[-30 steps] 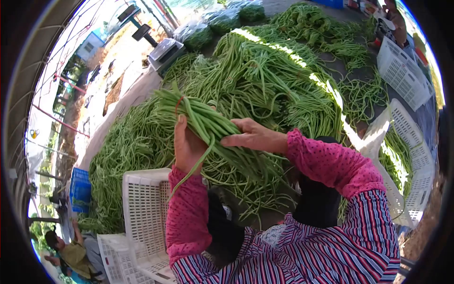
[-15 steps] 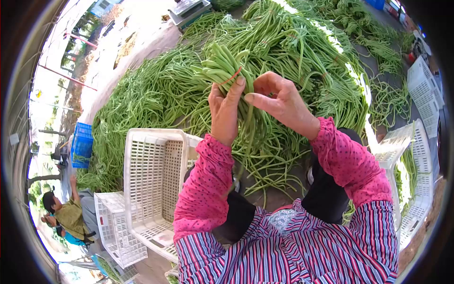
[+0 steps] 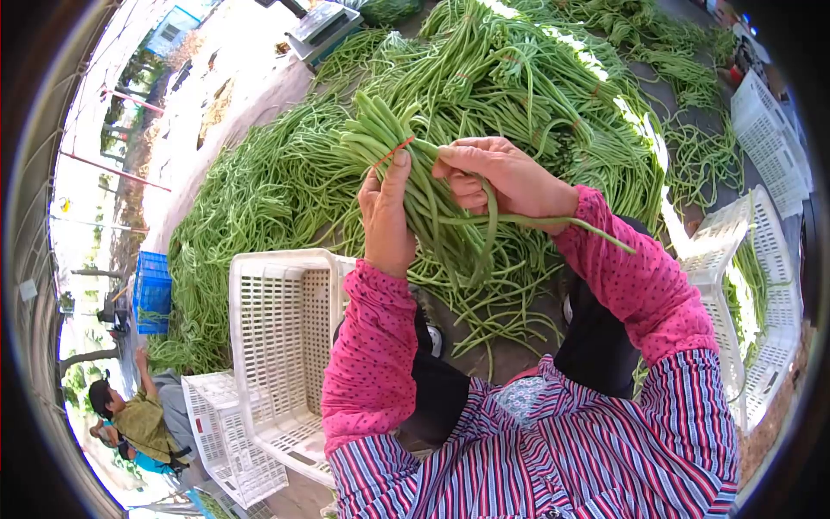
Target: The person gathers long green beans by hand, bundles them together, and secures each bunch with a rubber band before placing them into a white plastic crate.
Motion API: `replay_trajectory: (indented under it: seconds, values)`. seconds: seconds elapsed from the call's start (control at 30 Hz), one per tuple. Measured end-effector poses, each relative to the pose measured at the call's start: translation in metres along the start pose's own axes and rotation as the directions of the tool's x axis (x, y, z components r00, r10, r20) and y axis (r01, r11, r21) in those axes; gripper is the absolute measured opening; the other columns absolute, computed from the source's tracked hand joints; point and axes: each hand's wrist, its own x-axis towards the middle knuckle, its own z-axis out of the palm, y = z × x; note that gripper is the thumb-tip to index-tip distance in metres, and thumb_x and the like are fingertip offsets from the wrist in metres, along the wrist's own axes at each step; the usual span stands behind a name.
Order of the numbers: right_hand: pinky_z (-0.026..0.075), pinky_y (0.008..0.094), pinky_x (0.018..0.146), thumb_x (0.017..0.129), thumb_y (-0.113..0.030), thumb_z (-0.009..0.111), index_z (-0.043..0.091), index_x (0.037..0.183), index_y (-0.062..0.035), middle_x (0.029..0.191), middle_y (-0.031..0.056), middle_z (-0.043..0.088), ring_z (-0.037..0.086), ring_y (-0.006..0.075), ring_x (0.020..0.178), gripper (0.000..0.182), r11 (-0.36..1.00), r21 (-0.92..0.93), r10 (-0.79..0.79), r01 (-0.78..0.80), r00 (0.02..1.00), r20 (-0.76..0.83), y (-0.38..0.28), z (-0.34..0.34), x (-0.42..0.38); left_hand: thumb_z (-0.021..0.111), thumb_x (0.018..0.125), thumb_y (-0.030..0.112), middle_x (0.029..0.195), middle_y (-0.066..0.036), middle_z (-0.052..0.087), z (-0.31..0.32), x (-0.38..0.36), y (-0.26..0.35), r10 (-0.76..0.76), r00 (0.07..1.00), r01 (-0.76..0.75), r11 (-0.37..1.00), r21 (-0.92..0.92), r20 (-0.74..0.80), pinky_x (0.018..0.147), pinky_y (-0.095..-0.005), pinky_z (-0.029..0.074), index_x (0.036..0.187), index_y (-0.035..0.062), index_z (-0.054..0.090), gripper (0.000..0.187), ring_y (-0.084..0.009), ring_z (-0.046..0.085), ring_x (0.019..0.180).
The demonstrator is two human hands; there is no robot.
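My left hand (image 3: 386,216) is wrapped round a bundle of green long beans (image 3: 373,130), its thumb just below a thin red band (image 3: 394,150) that circles the stalks near their top ends. From there the bundle's long ends hang down to the right. To the right of it, my right hand (image 3: 506,177) is closed with thumb and fingers pinching a long bean (image 3: 601,232), whose tail stretches out past the wrist. A big heap of long beans (image 3: 285,160) lies on the ground beneath and beyond both hands.
A white plastic crate (image 3: 281,337) stands at my left, with another white crate (image 3: 226,441) beside it. More white crates (image 3: 769,143) are on the right. A blue crate (image 3: 151,294) and a scale (image 3: 322,35) border the heap. A person (image 3: 143,424) sits at far left.
My right hand has closed on a long bean and drawn it out to the right of the bundle. My left hand and the bundle have shifted slightly left in view.
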Motion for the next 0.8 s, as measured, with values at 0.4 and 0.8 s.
replay_trajectory:
  seconds: [0.4,0.8]
  values:
    - [0.048,0.0234,0.062,0.092,-0.022,0.059,0.062,0.079,-0.0016,0.069,0.0045,0.066,0.062,0.0093,0.061,0.024,0.737,-0.648,0.233,-0.193,0.972,-0.024,0.011,-0.006,-0.03,0.061,0.089,0.037,0.089,-0.002,0.059,-0.028,0.015,0.021,0.146,0.965,-0.167,0.983,-0.081,-0.218,0.069,-0.0299,0.053,0.112,0.0053,0.058,0.039,-0.013,0.061,0.081]
    - [0.039,0.0204,0.046,0.096,-0.03,0.054,0.059,0.084,-0.0042,0.066,-0.0013,0.054,0.048,0.0055,0.053,0.029,0.905,-0.426,-0.093,0.016,0.982,-0.162,0.013,0.002,-0.017,0.058,0.092,0.023,0.082,-0.004,0.059,-0.009,-0.004,-0.011,0.009,0.994,-0.028,0.984,0.174,0.108,0.061,-0.0269,0.049,0.107,0.0014,0.056,0.027,-0.0116,0.057,0.069]
